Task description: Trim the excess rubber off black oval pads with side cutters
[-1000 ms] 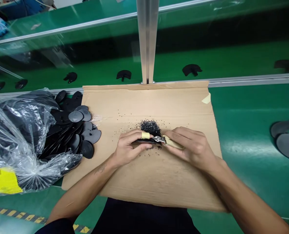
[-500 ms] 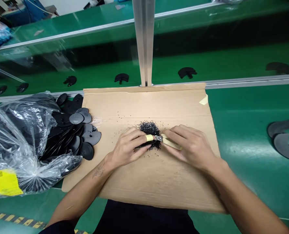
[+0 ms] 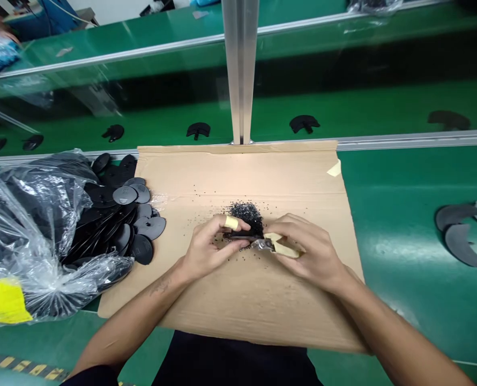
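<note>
My left hand (image 3: 211, 241) pinches a thin, dark plastic piece (image 3: 242, 235) between thumb and fingers, holding it nearly edge-on. Yellow tape (image 3: 231, 223) is wrapped round one of its fingers. My right hand (image 3: 308, 249) is closed round nippers (image 3: 281, 245) with pale yellow handles. Their metal jaws (image 3: 262, 245) are blurred and lie at the near right edge of the plastic piece. Beneath and just beyond both hands is a heap of small black bits (image 3: 244, 213), on a cardboard sheet (image 3: 238, 300). Part of the plastic piece is hidden by my left fingers.
At left, a clear plastic bag (image 3: 29, 214) spills flat black plastic pieces (image 3: 110, 214) onto the cardboard's edge. Curved grey pieces (image 3: 463, 244) lie on the green table at right. Behind the cardboard stands a metal post (image 3: 241, 75). Several black pieces (image 3: 304, 123) lie beyond the rail.
The nippers' jaws have moved slightly nearer to me and turned in my right hand. My left fingers have shifted on the plastic piece, and more of it shows. The view has moved slightly.
</note>
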A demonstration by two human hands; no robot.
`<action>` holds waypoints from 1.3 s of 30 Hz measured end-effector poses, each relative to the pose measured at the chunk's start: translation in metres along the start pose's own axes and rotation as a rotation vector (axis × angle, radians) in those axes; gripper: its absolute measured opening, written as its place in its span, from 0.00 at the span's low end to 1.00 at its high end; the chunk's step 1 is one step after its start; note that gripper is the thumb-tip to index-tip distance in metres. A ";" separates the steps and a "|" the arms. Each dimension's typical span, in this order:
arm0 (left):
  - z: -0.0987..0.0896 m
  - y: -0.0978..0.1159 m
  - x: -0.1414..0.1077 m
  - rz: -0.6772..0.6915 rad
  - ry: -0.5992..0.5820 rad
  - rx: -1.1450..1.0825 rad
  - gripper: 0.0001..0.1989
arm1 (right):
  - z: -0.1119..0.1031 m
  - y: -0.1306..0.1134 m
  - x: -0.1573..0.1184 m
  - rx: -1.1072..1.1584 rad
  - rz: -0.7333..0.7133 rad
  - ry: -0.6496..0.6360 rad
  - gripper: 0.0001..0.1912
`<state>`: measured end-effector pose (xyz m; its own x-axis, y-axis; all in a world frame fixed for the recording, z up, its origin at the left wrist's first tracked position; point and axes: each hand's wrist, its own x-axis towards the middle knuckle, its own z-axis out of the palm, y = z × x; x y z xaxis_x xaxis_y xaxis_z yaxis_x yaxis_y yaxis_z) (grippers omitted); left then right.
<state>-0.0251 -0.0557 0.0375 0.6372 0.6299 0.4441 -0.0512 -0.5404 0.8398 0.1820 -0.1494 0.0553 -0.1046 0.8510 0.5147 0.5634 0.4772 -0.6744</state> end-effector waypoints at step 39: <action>-0.005 -0.011 0.002 0.186 -0.087 0.110 0.15 | -0.016 0.018 -0.004 -0.396 -0.076 -0.122 0.09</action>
<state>-0.0274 -0.0456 0.0309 0.6891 0.4654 0.5555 -0.0932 -0.7032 0.7048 0.2059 -0.1480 0.0498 -0.2410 0.8478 0.4724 0.8195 0.4385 -0.3690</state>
